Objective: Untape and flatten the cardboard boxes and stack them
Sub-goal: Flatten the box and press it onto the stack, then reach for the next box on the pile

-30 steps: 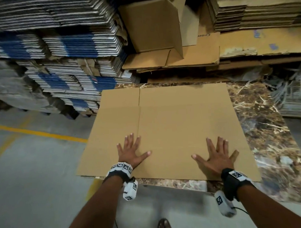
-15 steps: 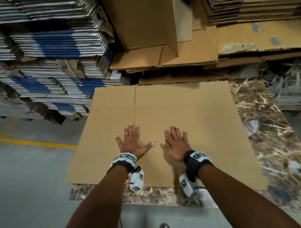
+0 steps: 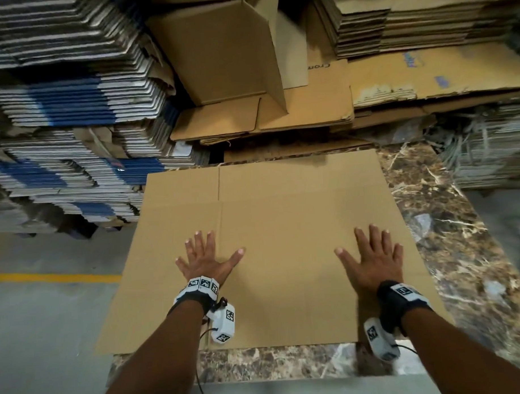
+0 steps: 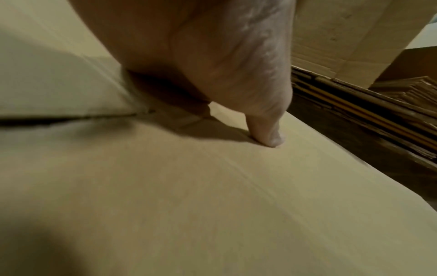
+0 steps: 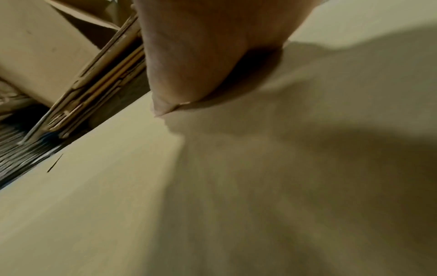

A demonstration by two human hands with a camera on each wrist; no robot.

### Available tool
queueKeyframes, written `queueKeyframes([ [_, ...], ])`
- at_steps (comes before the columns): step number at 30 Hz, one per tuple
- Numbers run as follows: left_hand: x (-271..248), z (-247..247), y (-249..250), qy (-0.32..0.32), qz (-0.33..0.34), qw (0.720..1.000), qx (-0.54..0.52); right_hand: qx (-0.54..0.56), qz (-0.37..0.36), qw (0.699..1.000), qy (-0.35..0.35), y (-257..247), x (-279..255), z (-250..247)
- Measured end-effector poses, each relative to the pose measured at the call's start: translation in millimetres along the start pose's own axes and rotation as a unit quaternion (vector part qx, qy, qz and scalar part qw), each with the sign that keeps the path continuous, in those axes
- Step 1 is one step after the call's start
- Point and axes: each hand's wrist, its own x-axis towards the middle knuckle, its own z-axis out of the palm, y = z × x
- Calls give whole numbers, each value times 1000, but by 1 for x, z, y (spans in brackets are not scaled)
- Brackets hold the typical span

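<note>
A flattened brown cardboard box (image 3: 283,225) lies on the marble table (image 3: 449,249), its left part hanging over the table's left edge. My left hand (image 3: 206,257) presses flat on it near the fold line, fingers spread. My right hand (image 3: 373,254) presses flat on the box's right half, fingers straight. In the left wrist view the left hand's thumb (image 4: 267,134) touches the cardboard (image 4: 189,186). In the right wrist view the right hand (image 5: 201,56) bears down on the same sheet (image 5: 236,186). An upright, unflattened box (image 3: 218,48) stands behind on flat sheets.
Tall stacks of flattened white and blue cartons (image 3: 64,115) fill the left. Brown flattened cardboard piles (image 3: 424,52) sit at the back right. Grey floor with a yellow line (image 3: 49,278) lies to the left of the table.
My right hand slid from beside the left hand out to the right across the cardboard. The left hand stayed pressed in place.
</note>
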Motion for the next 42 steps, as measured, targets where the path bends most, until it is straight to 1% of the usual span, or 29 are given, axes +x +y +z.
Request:
queueKeyframes([
  [3,0,-20,1,-59,6,998,10,-18,-3,997,-71,6,11,-10],
  [5,1,-46,0,-112,9,993,-39,-27,-6,994,-108,4,19,-22],
  [6,2,-57,0,-124,2,989,-86,-16,-7,994,-108,5,23,-29],
  [8,-1,-79,2,-103,-6,981,-163,29,-4,996,-81,7,24,-46],
  [10,-8,-99,13,-99,22,972,-211,87,-1,995,-49,5,18,-69],
  [13,-42,-134,43,-109,51,938,-326,130,-22,991,-24,-6,5,-113],
  [15,-67,-166,66,-84,84,919,-375,137,-54,989,-1,-15,-2,-149],
  [17,-90,-198,87,-42,120,903,-410,157,-94,983,25,-23,-10,-191],
  [20,-125,-248,122,26,166,869,-465,229,-142,961,57,-35,-20,-255],
  [22,-149,-283,142,70,198,851,-482,265,-173,945,87,-43,-25,-297],
  [23,-158,-300,150,94,212,848,-476,281,-186,936,100,-47,-27,-318],
  [25,-178,-332,164,140,240,835,-475,310,-224,916,125,-56,-31,-358],
  [27,-192,-363,176,195,260,811,-486,350,-263,887,144,-68,-33,-397],
  [30,-204,-409,189,296,277,762,-506,399,-321,839,183,-93,-37,-452],
  [32,-205,-437,193,342,275,737,-514,413,-352,816,201,-114,-31,-483],
  [34,-195,-461,194,367,260,729,-516,413,-370,804,216,-137,-18,-506],
  [36,-181,-477,195,385,239,730,-511,415,-374,800,219,-161,-4,-520],
  [39,-137,-490,194,374,192,737,-530,418,-368,793,248,-195,26,-525],
  [42,-82,-497,190,336,168,740,-558,429,-343,802,235,-230,60,-519],
])
